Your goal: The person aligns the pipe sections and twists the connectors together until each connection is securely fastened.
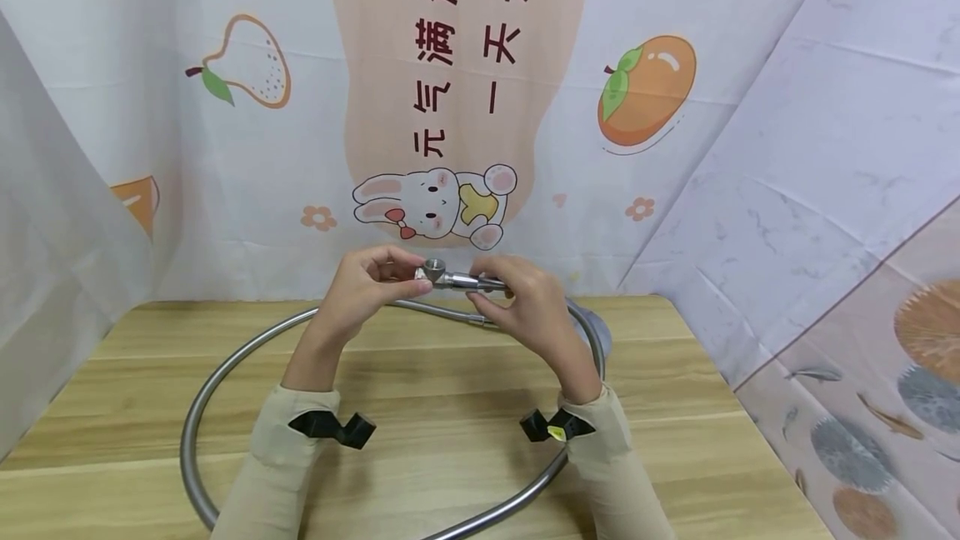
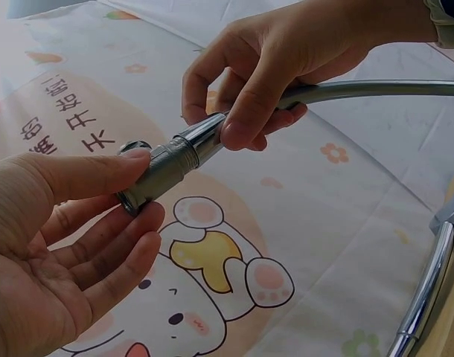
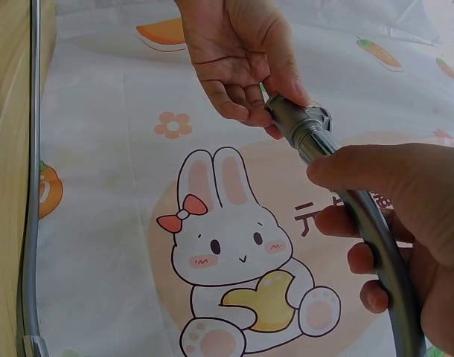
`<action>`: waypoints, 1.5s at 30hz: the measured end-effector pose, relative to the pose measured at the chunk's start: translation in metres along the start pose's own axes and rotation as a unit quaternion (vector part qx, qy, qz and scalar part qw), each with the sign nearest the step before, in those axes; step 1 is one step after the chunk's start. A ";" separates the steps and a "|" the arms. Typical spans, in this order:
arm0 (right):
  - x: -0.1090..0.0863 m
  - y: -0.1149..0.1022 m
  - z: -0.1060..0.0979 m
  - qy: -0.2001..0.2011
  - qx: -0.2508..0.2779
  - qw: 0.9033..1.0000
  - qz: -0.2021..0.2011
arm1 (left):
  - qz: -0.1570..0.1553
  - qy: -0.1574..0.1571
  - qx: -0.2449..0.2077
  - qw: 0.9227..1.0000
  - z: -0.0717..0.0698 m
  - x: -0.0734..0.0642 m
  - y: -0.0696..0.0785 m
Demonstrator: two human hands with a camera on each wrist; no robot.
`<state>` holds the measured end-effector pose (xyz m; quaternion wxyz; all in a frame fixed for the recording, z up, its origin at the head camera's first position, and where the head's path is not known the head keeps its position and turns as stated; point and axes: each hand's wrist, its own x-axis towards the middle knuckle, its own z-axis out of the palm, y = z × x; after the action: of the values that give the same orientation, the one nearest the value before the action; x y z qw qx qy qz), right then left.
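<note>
We reach both beige-sleeved arms (image 1: 281, 448) forward over the pale wood-grain surface (image 1: 420, 415), hands angled inward. Above its far edge, our left hand (image 1: 367, 286), half open, pinches a grey metal fitting (image 1: 435, 275) with a round opening; our right hand (image 1: 534, 302) curls round the adjoining silver flexible hose (image 1: 189, 440), which loops below.
</note>
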<state>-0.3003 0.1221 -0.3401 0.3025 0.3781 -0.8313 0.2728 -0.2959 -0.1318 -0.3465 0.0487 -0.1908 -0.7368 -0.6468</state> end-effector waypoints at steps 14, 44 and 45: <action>0.000 -0.001 0.000 -0.002 0.002 1.000 -0.001 | 0.000 -0.001 -0.012 1.000 0.001 -0.001 0.002; -0.001 -0.001 0.001 -0.006 -0.003 1.000 0.006 | -0.004 -0.002 -0.010 1.000 0.001 -0.001 0.000; -0.001 -0.001 0.001 -0.004 -0.002 1.000 0.005 | -0.003 -0.001 -0.010 1.000 0.001 -0.001 0.000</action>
<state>-0.2994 0.1214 -0.3411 0.2983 0.3744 -0.8352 0.2708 -0.2949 -0.1314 -0.3467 0.0436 -0.1896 -0.7313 -0.6537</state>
